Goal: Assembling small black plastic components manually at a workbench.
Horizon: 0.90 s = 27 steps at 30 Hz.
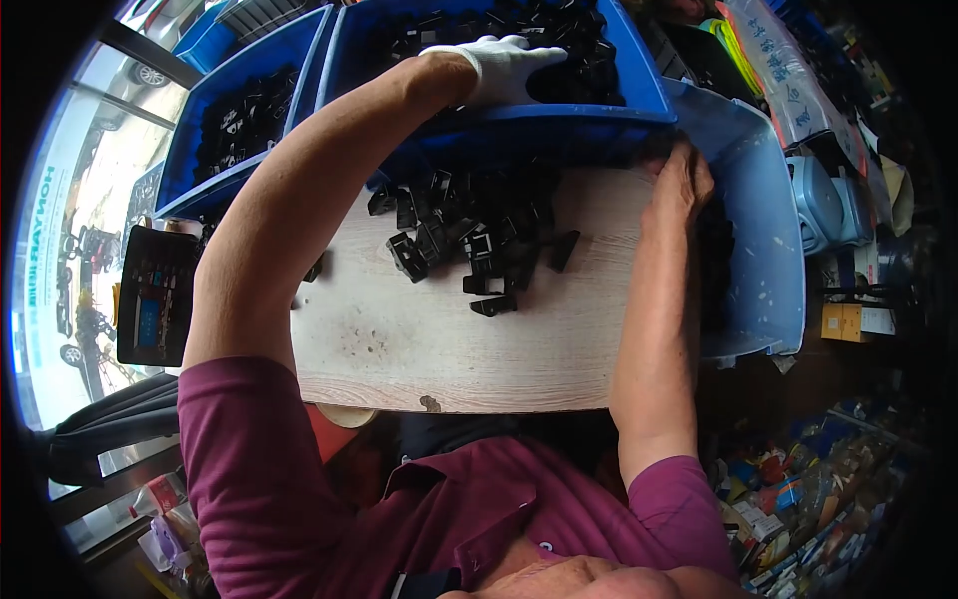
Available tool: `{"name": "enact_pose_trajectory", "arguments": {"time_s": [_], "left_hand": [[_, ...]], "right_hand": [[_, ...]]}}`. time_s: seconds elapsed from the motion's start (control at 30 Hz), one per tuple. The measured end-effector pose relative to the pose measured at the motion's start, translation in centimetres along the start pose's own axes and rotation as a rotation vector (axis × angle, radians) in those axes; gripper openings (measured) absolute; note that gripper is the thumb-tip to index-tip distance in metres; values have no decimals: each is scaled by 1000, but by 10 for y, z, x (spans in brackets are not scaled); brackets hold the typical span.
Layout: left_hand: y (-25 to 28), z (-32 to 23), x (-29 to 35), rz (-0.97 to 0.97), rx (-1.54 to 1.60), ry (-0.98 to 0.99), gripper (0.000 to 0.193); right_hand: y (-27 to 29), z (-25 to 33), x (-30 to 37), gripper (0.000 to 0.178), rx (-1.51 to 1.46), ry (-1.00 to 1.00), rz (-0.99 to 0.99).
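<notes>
My left hand, in a white glove, lies over the black plastic parts inside the big blue bin. Its fingers are stretched out and the thumb stands apart; nothing shows in its grip. My bare right hand is at the near right corner of that bin, by the table's right side. Its fingertips are hidden in shadow, so what they touch cannot be made out. Between my arms, a loose pile of black plastic clip-like parts lies on the wood-grain table, just below the bin.
A second blue bin of black parts stands at the left. To the right is a light blue tub with dark parts inside. A black case sits left of my left arm. Cluttered goods fill the lower right.
</notes>
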State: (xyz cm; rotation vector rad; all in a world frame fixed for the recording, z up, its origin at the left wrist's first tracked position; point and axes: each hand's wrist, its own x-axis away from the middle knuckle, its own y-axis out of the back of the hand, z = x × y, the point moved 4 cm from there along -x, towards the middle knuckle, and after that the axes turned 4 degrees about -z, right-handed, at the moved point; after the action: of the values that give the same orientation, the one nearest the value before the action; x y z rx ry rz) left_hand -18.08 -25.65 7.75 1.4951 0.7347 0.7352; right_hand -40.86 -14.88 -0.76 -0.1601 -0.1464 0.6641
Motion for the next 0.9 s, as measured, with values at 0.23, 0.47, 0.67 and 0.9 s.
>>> {"name": "enact_pose_trajectory", "arguments": {"time_s": [0.23, 0.47, 0.67, 0.9], "left_hand": [[-2, 4, 0, 6, 63, -11, 80], [-9, 13, 3, 44, 59, 23, 84], [-1, 5, 1, 21, 81, 39, 81], [0, 6, 4, 111, 145, 51, 86]], "right_hand": [[3, -2, -6, 25, -6, 4, 9], [-2, -8, -7, 24, -31, -2, 8], [0, -6, -8, 25, 7, 59, -38], [0, -2, -5, 39, 24, -1, 8]]}}
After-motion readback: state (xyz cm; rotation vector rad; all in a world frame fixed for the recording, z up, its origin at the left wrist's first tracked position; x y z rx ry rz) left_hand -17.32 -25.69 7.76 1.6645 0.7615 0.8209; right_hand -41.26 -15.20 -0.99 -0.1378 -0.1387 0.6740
